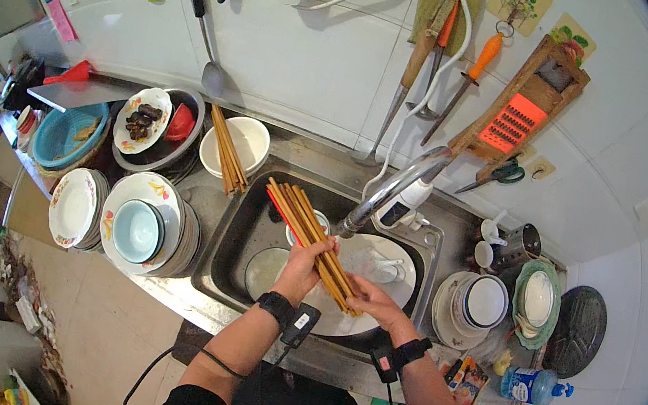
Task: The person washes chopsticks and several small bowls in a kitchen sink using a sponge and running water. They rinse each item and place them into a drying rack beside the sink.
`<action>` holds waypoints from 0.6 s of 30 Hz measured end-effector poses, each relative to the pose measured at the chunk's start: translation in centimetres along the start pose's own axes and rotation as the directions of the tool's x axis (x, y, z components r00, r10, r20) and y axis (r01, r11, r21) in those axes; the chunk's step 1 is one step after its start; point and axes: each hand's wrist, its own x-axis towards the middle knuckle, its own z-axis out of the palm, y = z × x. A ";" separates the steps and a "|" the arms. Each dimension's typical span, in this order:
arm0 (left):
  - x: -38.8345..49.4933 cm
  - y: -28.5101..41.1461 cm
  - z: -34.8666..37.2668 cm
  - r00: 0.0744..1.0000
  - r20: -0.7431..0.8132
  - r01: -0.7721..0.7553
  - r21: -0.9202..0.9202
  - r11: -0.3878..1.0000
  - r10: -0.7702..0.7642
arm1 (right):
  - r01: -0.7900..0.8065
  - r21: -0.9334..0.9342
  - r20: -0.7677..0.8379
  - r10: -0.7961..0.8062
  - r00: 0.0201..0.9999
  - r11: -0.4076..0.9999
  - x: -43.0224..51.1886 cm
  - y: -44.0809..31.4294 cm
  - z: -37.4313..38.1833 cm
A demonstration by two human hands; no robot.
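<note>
A bundle of wooden chopsticks point(300, 214), with a red one along its left side, is held at a slant over the sink point(227, 251). My left hand point(304, 269) grips it around the middle. The fingers of my right hand point(375, 300) close on its lower end. Just above the bundle is the spout of the metal faucet point(352, 223); running water falls from it onto the utensils. Below, the basin contains a large white oval plate point(336, 325), a white spoon point(394, 263) and a round dish point(268, 273), partly hidden by my hands and the bundle.
More chopsticks point(227, 152) lean across a white bowl point(251, 134) left of the sink. Stacked plates point(72, 207) and light-blue bowls point(136, 230) stand farther left. To the right are stacked bowls point(486, 301) and a blue soap bottle point(530, 386). A grater point(511, 127) hangs on the wall.
</note>
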 end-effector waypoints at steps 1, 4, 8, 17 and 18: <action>0.2 0.3 0.1 0.999 0.013 -0.030 -0.019 0.999 0.031 | 0.007 -0.045 -0.024 -0.008 1.000 0.999 0.0 0.1 -0.2; 0.4 1.7 -0.1 0.991 -0.036 -0.132 0.009 0.991 0.132 | 0.231 0.016 -0.329 -0.213 0.920 0.973 0.9 -0.4 -4.5; 0.4 2.8 -0.5 0.985 -0.095 -0.148 -0.053 0.988 0.142 | 0.188 -0.555 -0.527 -0.518 0.674 0.810 2.4 -0.8 -10.3; 0.6 2.1 -1.4 0.980 -0.169 -0.136 -0.213 0.968 0.100 | 0.298 0.324 -0.578 -0.061 0.814 0.898 5.6 -5.4 -9.8; 0.7 2.0 -1.5 0.983 -0.149 -0.141 -0.246 0.959 0.106 | 0.310 0.265 -0.628 -0.081 0.774 0.913 5.8 -5.6 -10.0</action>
